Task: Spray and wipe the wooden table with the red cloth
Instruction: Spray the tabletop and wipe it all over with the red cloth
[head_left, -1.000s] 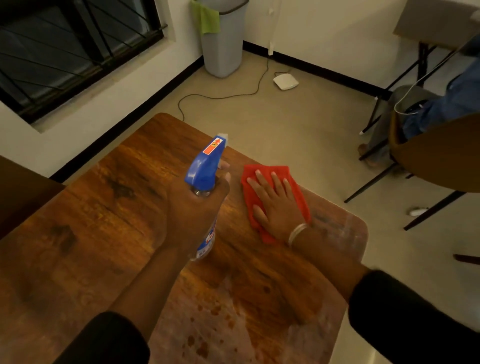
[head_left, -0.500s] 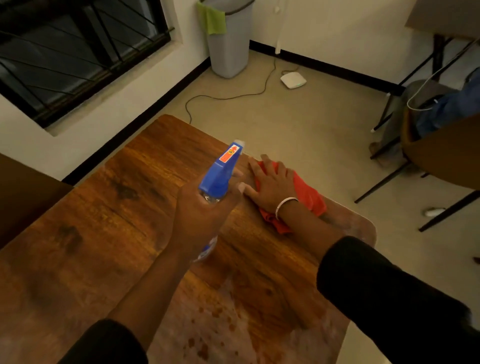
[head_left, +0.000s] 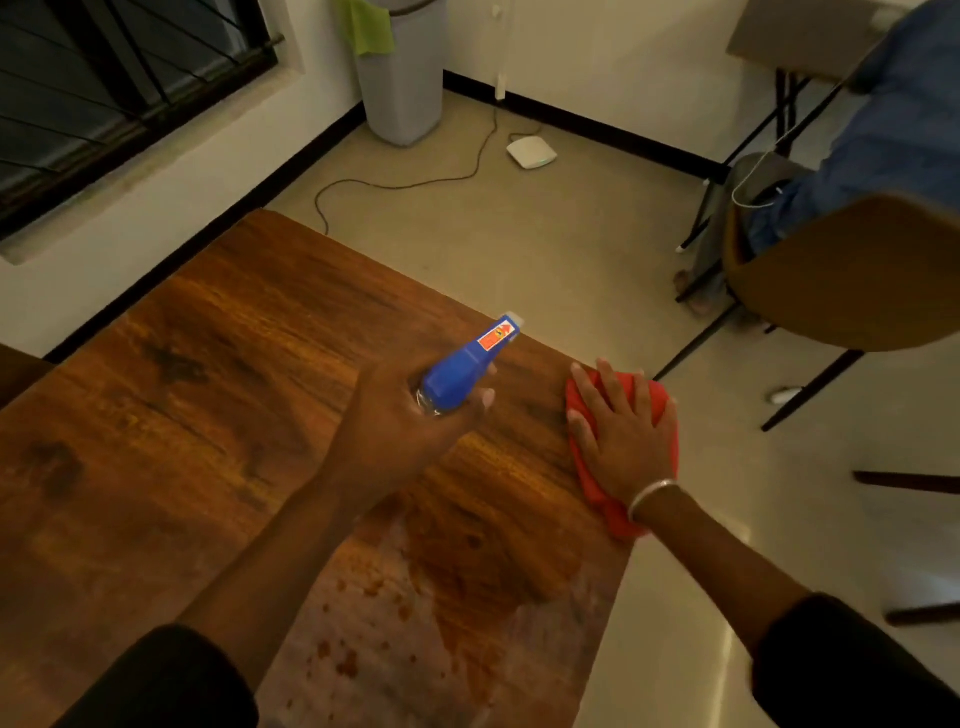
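Meanwhile our left hand (head_left: 395, 431) gripped the blue spray bottle (head_left: 467, 366) above the brown wooden table (head_left: 208, 415); our right hand (head_left: 621, 441) lay open, flat on the red cloth (head_left: 662, 410) at its edge.

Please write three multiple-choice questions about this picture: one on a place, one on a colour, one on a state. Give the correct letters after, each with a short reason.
1. Where does the red cloth lie?
A. at the right edge of the wooden table
B. on the floor
C. over the bin

2. What colour is the head of the spray bottle?
A. green
B. blue
C. white

3. How is the right hand set?
A. closed in a fist
B. lifted in the air
C. flat on the cloth, fingers spread

Answers:
1 A: the cloth reaches the table's right edge.
2 B: the head is blue and carries a red label.
3 C: the palm presses the cloth, while the left hand grips the bottle.
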